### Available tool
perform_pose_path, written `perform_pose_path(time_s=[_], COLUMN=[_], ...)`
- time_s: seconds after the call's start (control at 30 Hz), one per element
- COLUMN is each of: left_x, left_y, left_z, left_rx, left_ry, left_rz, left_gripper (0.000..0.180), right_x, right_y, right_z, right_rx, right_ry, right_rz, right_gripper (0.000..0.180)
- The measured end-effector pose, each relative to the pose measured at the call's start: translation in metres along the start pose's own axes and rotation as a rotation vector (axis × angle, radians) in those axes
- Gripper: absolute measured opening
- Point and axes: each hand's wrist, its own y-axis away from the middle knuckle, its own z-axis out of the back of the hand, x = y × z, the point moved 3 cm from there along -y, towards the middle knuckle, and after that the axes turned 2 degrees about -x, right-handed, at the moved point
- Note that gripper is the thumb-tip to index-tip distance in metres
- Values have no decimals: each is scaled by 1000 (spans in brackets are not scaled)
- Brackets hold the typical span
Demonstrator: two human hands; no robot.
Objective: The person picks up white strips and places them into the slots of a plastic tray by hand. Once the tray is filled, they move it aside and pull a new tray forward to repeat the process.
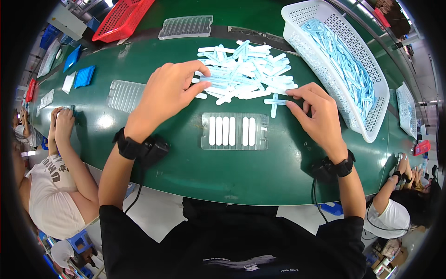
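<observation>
A loose pile of flat, round-ended light-blue and white sticks (pixel 246 69) lies on the green table. At the pile's left edge, my left hand (pixel 169 86) has thumb and index finger closed around the end of a light-blue stick (pixel 217 80). My right hand (pixel 313 109) is at the right edge, thumb and index fingertips at the end of a light-blue stick (pixel 278 101) that crosses another one. Closer to me, a clear slotted plastic tray (pixel 264 132) holds several white sticks side by side, with a gap between two groups.
A white perforated basket (pixel 320 69) full of the same sticks stands on the right. Clear slotted trays lie at the left (pixel 123 96) and far side (pixel 186 28). A red basket (pixel 121 21) is at the far left. Other people sit at both sides.
</observation>
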Motion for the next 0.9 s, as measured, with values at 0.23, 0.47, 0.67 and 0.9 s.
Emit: perform_pose_path(time_s=[0.23, 0.47, 0.67, 0.9], left_x=[14, 19, 15, 11], left_y=[-1, 4, 5, 5], left_z=[-3, -7, -3, -4], left_rx=[110, 155, 157, -12], left_ry=[186, 271, 128, -37], left_rz=[104, 145, 98, -79], left_gripper=[15, 18, 20, 15], right_x=[0, 14, 12, 15], right_y=[-3, -9, -15, -16], right_z=[-3, -6, -8, -7], right_rx=[115, 142, 215, 318], right_ry=[8, 173, 195, 195], right_rz=[25, 189, 172, 116], right_gripper=[13, 10, 10, 10])
